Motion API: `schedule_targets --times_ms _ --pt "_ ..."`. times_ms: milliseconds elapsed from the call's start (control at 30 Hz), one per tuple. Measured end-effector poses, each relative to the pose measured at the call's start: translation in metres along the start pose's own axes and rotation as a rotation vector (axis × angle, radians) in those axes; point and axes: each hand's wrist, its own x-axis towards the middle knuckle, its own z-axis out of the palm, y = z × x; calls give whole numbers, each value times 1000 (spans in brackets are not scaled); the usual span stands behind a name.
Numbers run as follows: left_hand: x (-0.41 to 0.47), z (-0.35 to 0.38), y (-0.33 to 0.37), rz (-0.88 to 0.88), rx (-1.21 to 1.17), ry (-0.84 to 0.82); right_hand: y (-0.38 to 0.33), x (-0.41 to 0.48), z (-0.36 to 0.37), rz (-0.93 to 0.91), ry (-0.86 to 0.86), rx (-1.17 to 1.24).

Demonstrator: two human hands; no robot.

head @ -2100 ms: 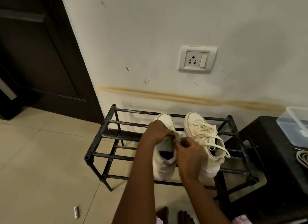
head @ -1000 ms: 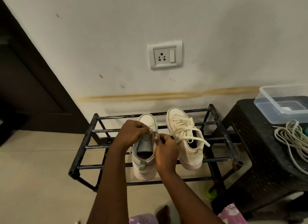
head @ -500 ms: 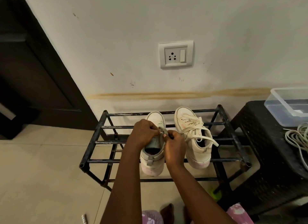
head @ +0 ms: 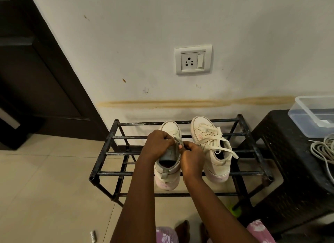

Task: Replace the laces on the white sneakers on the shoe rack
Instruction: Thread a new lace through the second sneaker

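A dark wooden door (head: 36,71) stands at the far left above a pale tiled floor (head: 45,188), where a small white object (head: 92,236) lies near the bottom edge. A black metal shoe rack (head: 108,143) sits against a marked white wall, below a long brown stain (head: 180,103) and a white wall socket (head: 193,59). Two white sneakers rest side by side on the rack's top bars, toes to the wall. A person reaches in from below with both arms to the left sneaker (head: 168,175), whose heel hangs over the front bar. The left hand (head: 157,145) is curled over that shoe's upper, with its fingers (head: 167,138) bent and closed on the front of the opening. The right hand (head: 192,156), touching the left, has its fingers tucked in and pinches a thin greyish lace (head: 178,140) that rises between the two hands. Just beside it, the right sneaker (head: 213,152) stands threaded with pale loose laces (head: 219,143) that spill across its top and over its side. A green object (head: 235,209) lies on the floor under the rack's right end. To the right, a black bench (head: 298,170) carries a clear plastic container (head: 314,112) and, nearer the camera, a coil of white cord (head: 323,150). Purple floral fabric (head: 166,236) and the person's feet (head: 182,230) show at the bottom.
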Motion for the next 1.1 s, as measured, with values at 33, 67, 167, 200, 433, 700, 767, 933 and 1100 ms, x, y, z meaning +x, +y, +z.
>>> schedule_targets --times_ms 33,67,167,200,433,700,767,933,1100 --pt "0 2 1 3 6 -8 0 0 0 -1 7 4" --pt "-1 3 2 6 20 -18 0 0 0 -1 12 12" --pt "-2 6 5 10 53 -41 0 0 -2 18 17 56" --pt "-1 6 5 8 55 -46 0 0 -2 27 14 70" --pt "1 1 3 33 97 -41 3 8 2 278 -18 355" --pt "7 -13 -8 121 50 -108 -14 32 -1 165 -59 113" --pt "8 -18 -11 86 -21 -109 -16 37 -3 88 -20 43" --pt "16 -26 -21 60 -24 -54 -37 49 -27 7 54 167" --pt "21 -28 -32 70 20 74 -54 63 -63 29 170 415"
